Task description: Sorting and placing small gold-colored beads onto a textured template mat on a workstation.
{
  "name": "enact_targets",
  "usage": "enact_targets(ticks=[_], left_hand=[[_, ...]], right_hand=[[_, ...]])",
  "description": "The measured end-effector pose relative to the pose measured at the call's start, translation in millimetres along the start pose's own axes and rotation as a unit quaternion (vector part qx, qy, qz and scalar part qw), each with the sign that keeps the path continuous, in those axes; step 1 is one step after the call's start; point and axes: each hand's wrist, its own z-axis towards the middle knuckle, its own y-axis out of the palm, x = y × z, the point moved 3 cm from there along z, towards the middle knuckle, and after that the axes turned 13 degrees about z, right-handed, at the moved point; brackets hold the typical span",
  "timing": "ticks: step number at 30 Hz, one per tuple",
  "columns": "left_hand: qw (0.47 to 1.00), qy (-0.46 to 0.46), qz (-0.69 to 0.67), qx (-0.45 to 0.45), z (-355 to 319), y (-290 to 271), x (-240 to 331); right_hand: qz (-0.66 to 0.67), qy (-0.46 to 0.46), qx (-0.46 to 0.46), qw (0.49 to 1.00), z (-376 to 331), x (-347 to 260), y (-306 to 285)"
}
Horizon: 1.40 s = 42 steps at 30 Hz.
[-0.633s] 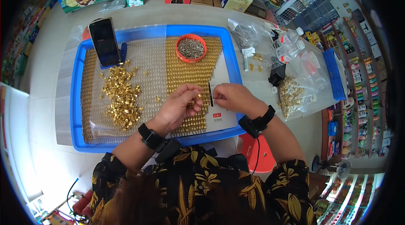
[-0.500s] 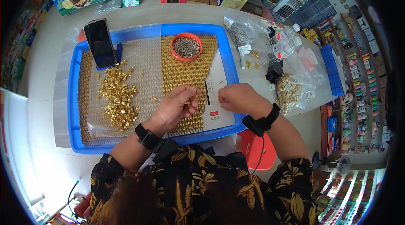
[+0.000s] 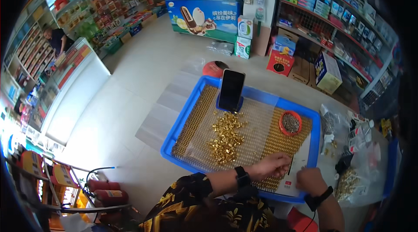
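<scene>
1. The left hand (image 3: pixel 273 165) lies on the blue tray (image 3: pixel 187 114), on its near right part; the fingers are bent and drawn together over the rows of small gold pieces (image 3: pixel 283 138); it seems to pinch something small, but what it is I cannot tell.
2. The right hand (image 3: pixel 311 180) is just beside the left one, on the white sheet (image 3: pixel 299 162) at the right edge of the tray; its fingers are curled downward; whether they hold anything I cannot tell.
3. Each wrist carries a black watch band; the sleeves are dark with a yellow flower pattern.
4. A loose pile of gold pieces (image 3: pixel 225 137) lies in the middle of the tray, on a clear mesh, near the left hand but apart from it.
5. A small red bowl (image 3: pixel 290 123) with grey bits stands on the far right part of the tray.
6. A black phone (image 3: pixel 231 89) stands upright at the far edge of the tray.
7. Clear plastic bags (image 3: pixel 361 162) lie to the right of the tray, one with gold pieces inside.
8. The room is a shop with shelves and a freezer chest (image 3: pixel 204 12); another person (image 3: pixel 58 38) stands far at the left.
</scene>
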Motion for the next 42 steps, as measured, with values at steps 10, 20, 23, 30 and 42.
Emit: enact_targets(ticks=[10, 20, 23, 30, 42], left_hand=[[0.998, 0.058, 0.006, 0.006, 6.1, -7.5, 2.4], [0.996, 0.084, 0.011, 0.009, 13.5, -14.2, -5.5], [0.997, 0.08, 0.012, 0.007, 8.8, -7.3, -2.0], [0.996, 0.077, 0.039, 0.006, 6.9, -9.1, 3.5], [0.996, 0.088, 0.011, -0.005, 3.5, -0.7, 5.5]], right_hand=[[-0.013, -0.011, -0.013, 1.0, 7.4, -5.2, -10.4], [0.564, 0.016, 0.112, 0.818, -3.7, -19.6, -27.6], [0.567, 0.077, 0.217, 0.791, 12.7, -29.0, -13.0], [0.642, 0.064, 0.263, 0.718, 23.8, -37.1, -1.4], [0.675, 0.109, 0.255, 0.683, 20.9, -23.2, 14.9]])
